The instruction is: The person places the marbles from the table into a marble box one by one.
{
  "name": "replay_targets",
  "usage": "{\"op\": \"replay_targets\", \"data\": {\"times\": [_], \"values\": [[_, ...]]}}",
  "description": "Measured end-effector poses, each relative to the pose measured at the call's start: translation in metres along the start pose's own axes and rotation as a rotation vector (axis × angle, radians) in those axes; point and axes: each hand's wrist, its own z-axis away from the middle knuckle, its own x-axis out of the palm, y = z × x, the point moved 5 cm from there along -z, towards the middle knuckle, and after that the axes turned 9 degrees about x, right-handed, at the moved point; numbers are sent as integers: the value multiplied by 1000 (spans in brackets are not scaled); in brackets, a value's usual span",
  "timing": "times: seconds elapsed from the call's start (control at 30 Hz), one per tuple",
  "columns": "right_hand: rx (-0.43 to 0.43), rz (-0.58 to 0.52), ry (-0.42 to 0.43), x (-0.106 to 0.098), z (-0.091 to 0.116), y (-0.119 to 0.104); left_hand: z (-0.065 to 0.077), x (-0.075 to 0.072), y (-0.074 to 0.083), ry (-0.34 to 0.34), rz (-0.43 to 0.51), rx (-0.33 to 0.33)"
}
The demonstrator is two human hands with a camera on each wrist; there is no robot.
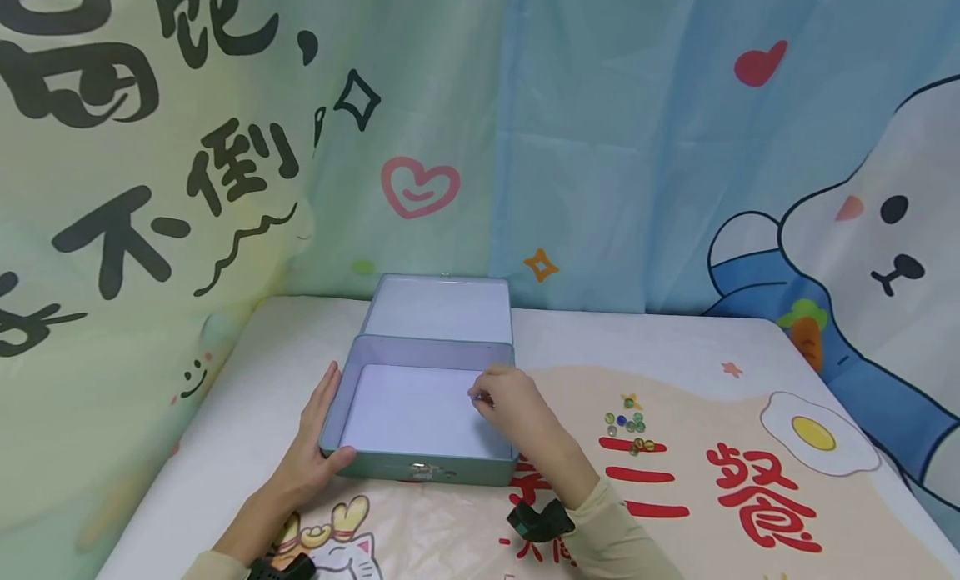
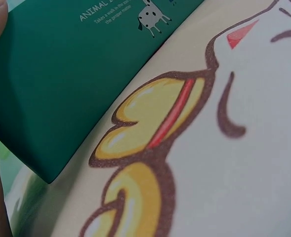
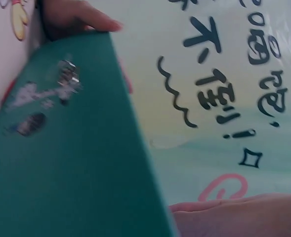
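Fingers of the right hand (image 1: 517, 401), in the head view, pinch a small bluish piece (image 1: 475, 396), possibly a marble, above the right side of an open green tin box (image 1: 375, 466); the left hand (image 1: 317, 437) lies straight-fingered along its left edge. The tabletop (image 1: 600, 338) stretches past both sides, glass marbles (image 1: 622, 421) on the right. From the left wrist, the tin's wall bears white lettering (image 2: 94, 12) and a spotted animal (image 2: 151, 20). From the right wrist, its metal clasp (image 3: 68, 74) is blurred.
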Motion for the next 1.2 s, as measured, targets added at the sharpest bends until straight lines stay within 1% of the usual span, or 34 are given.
{"op": "replay_targets", "data": {"times": [0.1,0.2,0.27,0.43,0.67,0.87,1.2], "values": [[-60,52,-27,10,2,-9,1,0,0,0,0,-5],[-88,69,-59,18,4,-15,1,0,-1,-4,-4,-12],[-93,69,-76,22,5,-17,1,0,0,-3,-5,-11],[-89,73,-88,27,5,-17,1,0,0,-3,-8,-13],[-104,113,-157,33,3,-13,1,0,1,-9,-14,-6],[-77,124,-235,37,4,-11,0,0,2,-14,-6,6],[-10,172,-390,45,4,-11,1,-2,2,-22,3,-3]]}}
